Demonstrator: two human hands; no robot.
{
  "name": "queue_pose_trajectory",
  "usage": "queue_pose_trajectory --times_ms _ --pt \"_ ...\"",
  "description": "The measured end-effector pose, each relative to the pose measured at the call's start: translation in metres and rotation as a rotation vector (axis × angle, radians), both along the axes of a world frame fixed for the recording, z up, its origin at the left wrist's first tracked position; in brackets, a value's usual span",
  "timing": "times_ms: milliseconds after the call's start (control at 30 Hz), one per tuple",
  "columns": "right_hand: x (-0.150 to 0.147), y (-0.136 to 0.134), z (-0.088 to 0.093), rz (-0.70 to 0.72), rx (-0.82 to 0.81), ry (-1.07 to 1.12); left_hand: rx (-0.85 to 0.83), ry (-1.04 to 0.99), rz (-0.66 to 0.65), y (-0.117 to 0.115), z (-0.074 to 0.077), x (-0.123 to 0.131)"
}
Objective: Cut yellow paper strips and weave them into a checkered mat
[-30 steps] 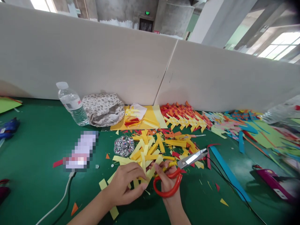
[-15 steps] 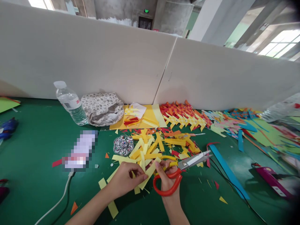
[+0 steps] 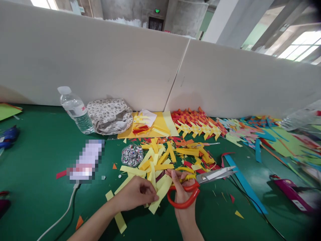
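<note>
Between my hands is a pale yellow paper strip [image 3: 163, 190], slightly bent. My left hand [image 3: 136, 194] pinches it near its lower end. The fingertips of my right hand [image 3: 184, 190] are at its upper end. Scissors [image 3: 187, 200] with red-orange and yellow handles hang in my right hand, their blades pointing right; a light strip lies along the blades. Just beyond my hands is a loose heap of yellow paper strips [image 3: 156, 157]. A clear flower-shaped box of googly eyes [image 3: 132, 155] stands left of the heap.
A pixelated phone [image 3: 86, 162] with a white cable lies left, before a water bottle [image 3: 76, 110] and a patterned cloth bundle [image 3: 110, 117]. Woven red and yellow paper fish [image 3: 198, 124] sit by the partition. A blue strip [image 3: 247, 184] and purple device [image 3: 291, 192] lie right.
My right hand has shifted slightly right with the scissors. The pale yellow strip moved right a little and now curves more between my hands.
</note>
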State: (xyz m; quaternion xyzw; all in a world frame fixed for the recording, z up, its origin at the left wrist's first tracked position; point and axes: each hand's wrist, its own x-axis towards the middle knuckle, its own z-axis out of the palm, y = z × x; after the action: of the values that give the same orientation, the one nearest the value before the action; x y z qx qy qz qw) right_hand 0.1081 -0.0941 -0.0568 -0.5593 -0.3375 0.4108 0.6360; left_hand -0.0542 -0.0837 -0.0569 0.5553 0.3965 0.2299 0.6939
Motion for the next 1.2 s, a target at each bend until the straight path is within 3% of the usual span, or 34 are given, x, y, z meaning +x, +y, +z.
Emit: queue_pose_trajectory --times_ms 167,433,733,900,1000,1200 --pt "-0.001 0.001 0.001 0.098 -0.093 -0.084 0.019 -0.047 0.155 0.003 0.005 0.0" --pt "-0.005 -0.001 -0.004 0.096 0.032 0.003 0.009 -0.048 0.129 0.002 0.007 0.001" --pt "-0.006 -0.001 0.001 0.09 0.033 -0.037 -0.037 -0.063 0.12 0.002 0.003 0.003" --pt "-0.008 -0.002 0.007 0.155 -0.055 -0.083 0.06 -0.105 0.331 0.007 0.005 0.0" --pt "-0.012 -0.005 0.006 0.232 -0.001 -0.058 0.098 -0.138 0.46 0.01 0.009 -0.002" --pt "-0.027 -0.014 -0.004 0.41 0.014 0.043 0.097 -0.123 0.549 0.011 0.013 -0.002"
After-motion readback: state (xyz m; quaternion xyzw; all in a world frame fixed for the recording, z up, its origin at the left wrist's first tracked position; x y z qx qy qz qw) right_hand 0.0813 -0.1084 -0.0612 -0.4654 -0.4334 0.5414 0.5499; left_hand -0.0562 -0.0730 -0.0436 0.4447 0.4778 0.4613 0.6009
